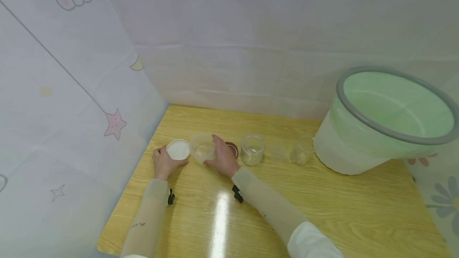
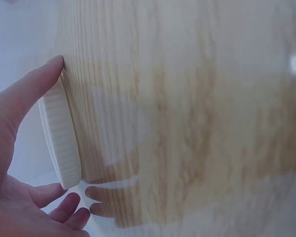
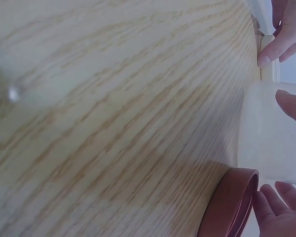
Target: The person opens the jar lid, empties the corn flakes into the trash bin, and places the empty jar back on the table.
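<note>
My left hand (image 1: 166,163) holds a round white screw lid (image 1: 178,149) by its rim, and the lid lies on the table. In the left wrist view, thumb and fingers span the ribbed edge of that lid (image 2: 62,136). Just to the right, my right hand (image 1: 223,159) grips a translucent plastic tub (image 1: 201,147) around its side. The tub (image 3: 264,133) stands upright in the right wrist view, beside the white lid. A reddish-brown lid (image 3: 229,203) sits close to my right fingers; in the head view that hand partly covers it.
Further right along the row stand a clear jar (image 1: 252,151), a flat clear disc (image 1: 278,155) and a clear cup (image 1: 299,155). A large green and white bucket (image 1: 340,142) with a grey rim is at the right. Behind the wooden table (image 1: 201,206) hangs a patterned cloth wall.
</note>
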The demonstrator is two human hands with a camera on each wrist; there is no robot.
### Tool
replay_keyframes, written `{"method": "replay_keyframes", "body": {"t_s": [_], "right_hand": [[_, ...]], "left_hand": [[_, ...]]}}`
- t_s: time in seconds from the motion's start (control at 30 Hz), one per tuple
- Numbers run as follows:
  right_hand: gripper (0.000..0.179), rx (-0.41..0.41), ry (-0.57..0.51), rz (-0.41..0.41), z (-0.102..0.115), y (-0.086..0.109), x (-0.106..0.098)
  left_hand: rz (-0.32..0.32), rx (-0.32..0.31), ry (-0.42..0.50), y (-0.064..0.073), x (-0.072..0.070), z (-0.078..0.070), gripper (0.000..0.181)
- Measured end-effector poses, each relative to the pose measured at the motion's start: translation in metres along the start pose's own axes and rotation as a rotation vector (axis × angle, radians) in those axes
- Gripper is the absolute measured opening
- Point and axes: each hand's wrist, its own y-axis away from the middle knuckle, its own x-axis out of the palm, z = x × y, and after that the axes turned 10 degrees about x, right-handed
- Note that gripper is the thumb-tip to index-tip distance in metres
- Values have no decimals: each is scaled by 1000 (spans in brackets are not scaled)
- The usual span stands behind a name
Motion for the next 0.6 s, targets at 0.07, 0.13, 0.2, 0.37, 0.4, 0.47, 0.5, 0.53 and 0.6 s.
{"method": "replay_keyframes", "body": {"t_s": [0.07, 0.13, 0.2, 0.37, 0.4, 0.47, 0.5, 0.53, 0.6], "right_hand": [[109, 1, 0, -5, 0, 0, 0], [113, -2, 0, -15, 0, 0, 0], [118, -17, 6, -32, -1, 1, 0], [123, -63, 3, -73, 3, 1, -5], [123, -67, -1, -74, 5, 1, -7], [121, -71, -17, -68, 9, 2, -12], [121, -72, -22, -62, 10, 2, -14], [120, -75, -23, -57, 12, 2, -16], [119, -71, -17, -42, 15, 3, -20]], "left_hand": [[6, -2, 8, 0, -1, -1, 109], [19, 0, 26, 0, -2, -1, 114], [33, 1, 56, -1, -4, -1, 117], [58, 38, 107, -6, -12, -3, 118], [58, 53, 113, -8, -14, -4, 116], [58, 81, 129, -10, -19, -9, 114], [56, 95, 135, -11, -21, -11, 113], [52, 104, 138, -12, -23, -14, 113], [43, 122, 149, -14, -25, -19, 111]]}}
